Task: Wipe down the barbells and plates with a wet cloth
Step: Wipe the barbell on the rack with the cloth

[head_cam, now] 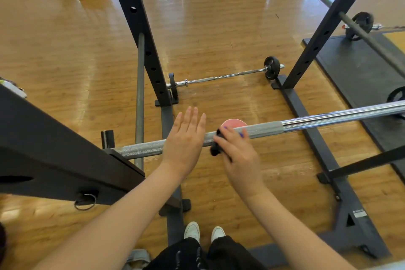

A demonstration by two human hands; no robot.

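Note:
A long barbell (265, 130) lies across the squat rack at waist height, grey and knurled near me, chrome further right. My right hand (237, 155) grips a dark cloth (215, 149) wrapped against the knurled part of the bar. My left hand (186, 138) hovers flat with straight fingers over the bar, just left of the cloth, holding nothing. A pink round bowl (233, 124) shows on the floor behind the bar, partly hidden by it.
Black rack uprights (140, 35) (322, 35) and base rails (315, 138) surround me. A small barbell with black plates (271, 70) lies on the wooden floor ahead. Another bar and plate (361, 24) sit on a black mat at right. A black bench pad (54, 144) is at left.

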